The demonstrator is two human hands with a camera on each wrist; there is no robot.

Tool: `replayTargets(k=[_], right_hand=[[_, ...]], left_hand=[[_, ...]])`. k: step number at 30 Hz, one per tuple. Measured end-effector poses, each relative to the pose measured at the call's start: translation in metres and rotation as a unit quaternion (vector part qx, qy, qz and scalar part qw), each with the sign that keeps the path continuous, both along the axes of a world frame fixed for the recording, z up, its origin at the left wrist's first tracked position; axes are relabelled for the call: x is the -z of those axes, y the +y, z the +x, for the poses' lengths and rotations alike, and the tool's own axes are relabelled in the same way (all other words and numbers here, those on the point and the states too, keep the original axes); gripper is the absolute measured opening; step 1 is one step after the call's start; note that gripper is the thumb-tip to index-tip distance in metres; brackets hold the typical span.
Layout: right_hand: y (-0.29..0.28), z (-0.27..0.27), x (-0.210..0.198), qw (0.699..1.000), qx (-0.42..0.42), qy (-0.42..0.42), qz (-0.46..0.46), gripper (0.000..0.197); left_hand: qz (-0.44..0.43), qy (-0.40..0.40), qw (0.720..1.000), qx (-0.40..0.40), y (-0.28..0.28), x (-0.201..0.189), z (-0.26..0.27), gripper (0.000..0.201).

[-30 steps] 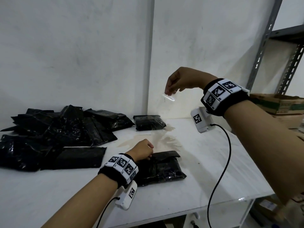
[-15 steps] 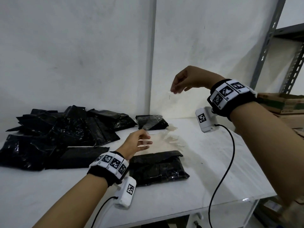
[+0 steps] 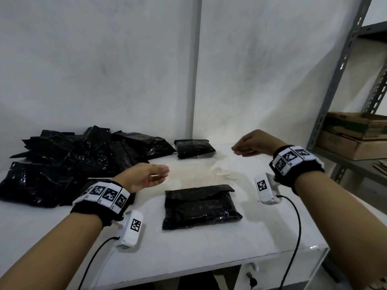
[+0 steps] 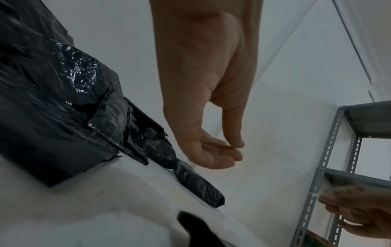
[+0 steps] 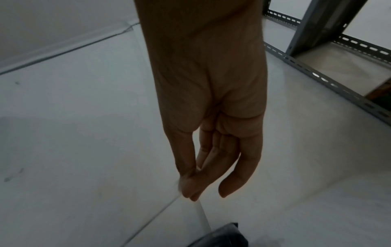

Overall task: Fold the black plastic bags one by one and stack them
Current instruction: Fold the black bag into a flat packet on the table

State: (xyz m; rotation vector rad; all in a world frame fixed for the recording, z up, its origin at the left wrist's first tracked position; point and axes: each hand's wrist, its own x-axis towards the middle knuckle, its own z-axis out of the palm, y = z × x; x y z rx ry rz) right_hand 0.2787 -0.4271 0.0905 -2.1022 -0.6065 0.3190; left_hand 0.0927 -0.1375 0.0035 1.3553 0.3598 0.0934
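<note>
hovering over the worktop (image 3: 188,250), both hands off the bags. left hand (image 3: 144,177) released, fingers straight, palm turned inward, above the near edge of the pile (image 3: 69,162). right hand (image 3: 251,143) fingers drawn together at the tips; wrist view shows a thin pale strip at the fingertips (image 5: 191,187), cannot tell if pinched or just behind them. folded bag (image 3: 200,206) flat in the middle, between the hands, top flap tucked over. second folded bag (image 3: 194,147) at the back by the wall, well apart from the first, so no stack yet. pile at left looks crumpled and unfolded, many left; judging early in the task. next likely: move the folded bag to the back one, then pull another from the pile. white worktop, stained patch mid-surface. white walls, slotted grey shelf rack (image 3: 343,65) at right holding cardboard boxes (image 3: 356,135).
</note>
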Motion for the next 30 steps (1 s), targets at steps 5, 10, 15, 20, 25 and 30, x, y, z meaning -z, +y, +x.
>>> replayTargets(k=[5,10,15,20,25,30], right_hand=[[-0.001,-0.005,0.043,0.997,0.021,0.08,-0.008,0.026],[-0.007,-0.004,0.068,0.994,0.017,0.109,-0.02,0.023],[-0.013,-0.007,0.081,0.992,0.009,0.124,-0.034,0.026],[-0.019,-0.01,0.088,0.991,0.005,0.125,-0.047,0.023],[-0.023,-0.01,0.09,0.99,0.002,0.127,-0.055,0.023],[-0.022,-0.012,0.09,0.989,-0.005,0.131,-0.062,0.018]], left_hand=[[0.014,0.05,0.998,-0.028,0.003,0.009,-0.003,0.006],[0.045,0.104,0.993,-0.023,0.004,0.017,-0.006,0.005],[0.074,0.138,0.988,-0.012,0.006,0.023,-0.008,0.003],[0.085,0.156,0.984,-0.012,0.003,0.026,-0.009,0.002],[0.102,0.165,0.981,-0.013,0.0,0.025,-0.009,0.001],[0.116,0.182,0.976,-0.011,-0.002,0.023,-0.012,0.002]])
